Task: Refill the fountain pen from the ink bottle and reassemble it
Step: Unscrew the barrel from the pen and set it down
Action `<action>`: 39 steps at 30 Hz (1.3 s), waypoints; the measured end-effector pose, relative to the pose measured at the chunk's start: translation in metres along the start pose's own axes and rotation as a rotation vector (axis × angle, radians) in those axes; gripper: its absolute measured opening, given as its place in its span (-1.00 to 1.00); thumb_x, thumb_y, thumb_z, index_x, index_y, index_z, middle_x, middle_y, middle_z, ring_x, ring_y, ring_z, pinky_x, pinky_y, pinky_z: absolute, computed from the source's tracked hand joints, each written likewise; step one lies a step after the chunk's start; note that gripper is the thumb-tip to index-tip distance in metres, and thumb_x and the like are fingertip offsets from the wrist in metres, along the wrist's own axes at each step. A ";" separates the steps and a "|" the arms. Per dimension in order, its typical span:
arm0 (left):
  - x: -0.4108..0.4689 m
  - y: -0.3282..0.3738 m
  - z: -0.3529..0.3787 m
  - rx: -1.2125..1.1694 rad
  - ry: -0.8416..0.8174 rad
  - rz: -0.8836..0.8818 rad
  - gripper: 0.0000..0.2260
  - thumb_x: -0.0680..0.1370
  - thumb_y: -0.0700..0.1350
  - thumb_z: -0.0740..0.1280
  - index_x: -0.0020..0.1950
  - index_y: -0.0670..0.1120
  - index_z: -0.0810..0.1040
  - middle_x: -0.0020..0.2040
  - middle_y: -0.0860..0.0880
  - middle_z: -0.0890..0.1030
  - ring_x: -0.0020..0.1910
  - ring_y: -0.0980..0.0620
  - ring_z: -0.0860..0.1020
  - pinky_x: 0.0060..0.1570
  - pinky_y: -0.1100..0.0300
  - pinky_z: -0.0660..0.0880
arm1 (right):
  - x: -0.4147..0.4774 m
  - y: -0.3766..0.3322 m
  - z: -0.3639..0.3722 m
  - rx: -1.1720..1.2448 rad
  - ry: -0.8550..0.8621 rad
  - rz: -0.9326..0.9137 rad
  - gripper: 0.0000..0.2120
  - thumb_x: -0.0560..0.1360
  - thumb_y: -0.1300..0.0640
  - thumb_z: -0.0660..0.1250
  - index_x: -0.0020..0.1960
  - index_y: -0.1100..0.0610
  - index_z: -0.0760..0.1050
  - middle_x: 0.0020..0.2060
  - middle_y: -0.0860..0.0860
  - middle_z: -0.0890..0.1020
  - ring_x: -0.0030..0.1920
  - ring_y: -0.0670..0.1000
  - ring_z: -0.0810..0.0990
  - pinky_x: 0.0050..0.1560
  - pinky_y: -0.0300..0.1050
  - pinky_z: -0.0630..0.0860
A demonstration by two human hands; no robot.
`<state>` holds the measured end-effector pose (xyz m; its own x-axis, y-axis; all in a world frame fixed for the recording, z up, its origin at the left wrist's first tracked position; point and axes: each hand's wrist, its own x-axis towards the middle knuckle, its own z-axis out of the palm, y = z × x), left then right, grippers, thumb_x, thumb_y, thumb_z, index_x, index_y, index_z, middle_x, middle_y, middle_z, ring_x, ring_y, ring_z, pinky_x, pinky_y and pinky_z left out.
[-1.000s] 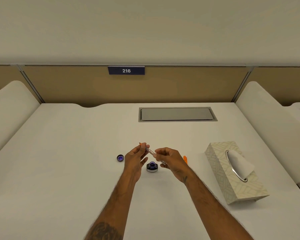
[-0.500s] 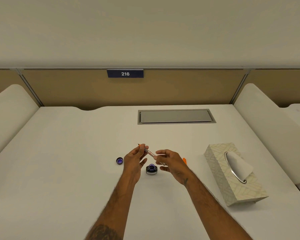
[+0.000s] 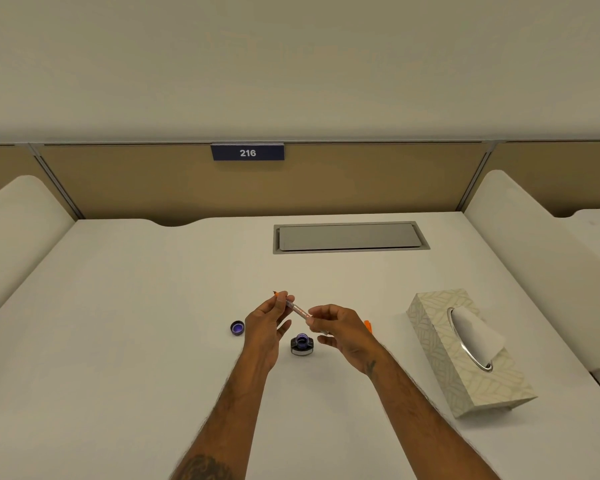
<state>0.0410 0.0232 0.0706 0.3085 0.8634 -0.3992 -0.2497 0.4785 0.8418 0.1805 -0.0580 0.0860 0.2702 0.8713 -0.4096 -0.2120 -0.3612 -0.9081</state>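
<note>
Holding a fountain pen (image 3: 296, 309) in the air between two bare hands, above a white desk (image 3: 136, 341). Left hand (image 3: 265, 323) pinching the nib end, orange tip pointing away and left; right hand (image 3: 340, 329) pinching the clear converter end. Directly below, between the wrists, an open ink bottle (image 3: 302, 344) standing upright. Bottle cap (image 3: 237, 328) lying to the left, apart. Orange pen part (image 3: 368, 325) peeking out behind the right hand. Tissue box (image 3: 465, 351) further right.
</note>
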 end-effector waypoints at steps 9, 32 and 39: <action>0.002 0.002 0.002 0.005 -0.006 -0.002 -0.86 0.58 -0.10 0.32 0.06 -0.08 0.64 -0.01 -0.04 0.70 0.11 -0.01 0.61 0.16 0.03 0.45 | 0.004 0.002 0.003 0.051 0.003 0.060 -0.78 0.59 0.10 0.28 0.08 0.21 0.60 -0.10 0.14 0.69 -0.17 0.00 0.67 -0.10 -0.13 0.61; 0.004 0.010 0.002 -0.017 0.040 0.006 -0.78 0.57 -0.11 0.33 0.16 -0.17 0.61 0.03 -0.08 0.68 0.13 -0.05 0.60 0.20 -0.01 0.45 | -0.004 0.000 -0.002 -0.066 -0.005 0.001 -0.86 0.49 0.19 0.42 0.04 0.09 0.64 -0.07 0.03 0.67 -0.03 -0.01 0.62 0.01 -0.13 0.56; 0.011 0.019 -0.005 -0.051 0.094 0.030 -0.74 0.56 -0.10 0.35 0.20 -0.17 0.60 0.01 -0.06 0.68 0.13 -0.03 0.60 0.17 0.03 0.44 | -0.005 0.022 -0.025 -0.120 0.053 0.049 -0.84 0.52 0.14 0.39 0.09 0.09 0.63 -0.08 -0.02 0.67 -0.06 -0.05 0.61 -0.05 -0.14 0.52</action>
<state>0.0350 0.0428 0.0804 0.2136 0.8873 -0.4088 -0.3043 0.4580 0.8352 0.1983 -0.0785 0.0653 0.3124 0.8341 -0.4547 -0.1128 -0.4427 -0.8896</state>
